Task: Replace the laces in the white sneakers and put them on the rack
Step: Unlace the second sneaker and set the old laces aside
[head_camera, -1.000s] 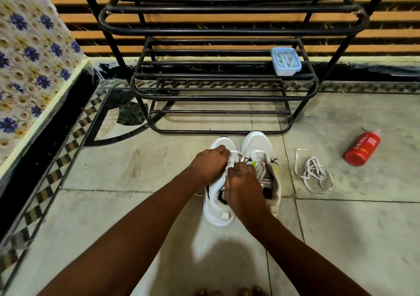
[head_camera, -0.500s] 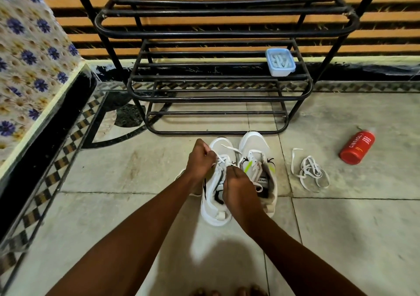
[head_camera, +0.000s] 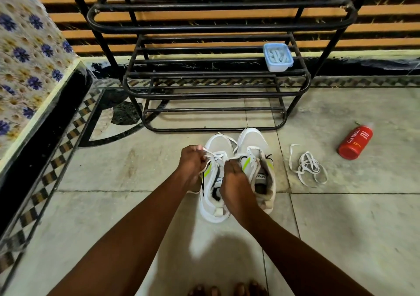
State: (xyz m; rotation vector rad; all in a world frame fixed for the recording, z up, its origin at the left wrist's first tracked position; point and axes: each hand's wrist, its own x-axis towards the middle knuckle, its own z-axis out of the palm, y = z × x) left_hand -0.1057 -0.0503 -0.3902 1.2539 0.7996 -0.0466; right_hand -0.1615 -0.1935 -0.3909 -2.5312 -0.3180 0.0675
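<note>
Two white sneakers with yellow-green accents stand side by side on the tiled floor, toes toward the black metal rack (head_camera: 216,95). Over the left sneaker (head_camera: 216,145), my left hand (head_camera: 192,164) pinches one end of its white lace (head_camera: 218,154). My right hand (head_camera: 234,180) grips the other end, stretched across toward the right sneaker (head_camera: 255,141). Both hands hide most of the left sneaker's eyelets. A loose white lace (head_camera: 308,167) lies in a tangle on the floor to the right of the sneakers.
A red bottle (head_camera: 354,142) lies on the floor at the right. A small blue tub (head_camera: 277,57) sits on the rack's middle shelf at its right end. A flower-patterned covered ledge (head_camera: 29,52) runs along the left. My toes (head_camera: 227,290) show at the bottom edge.
My left hand has drawn back leftward off the sneaker's toe, pulling the lace out taut. The right hand stays low over the tongue. The camera has tilted slightly.
</note>
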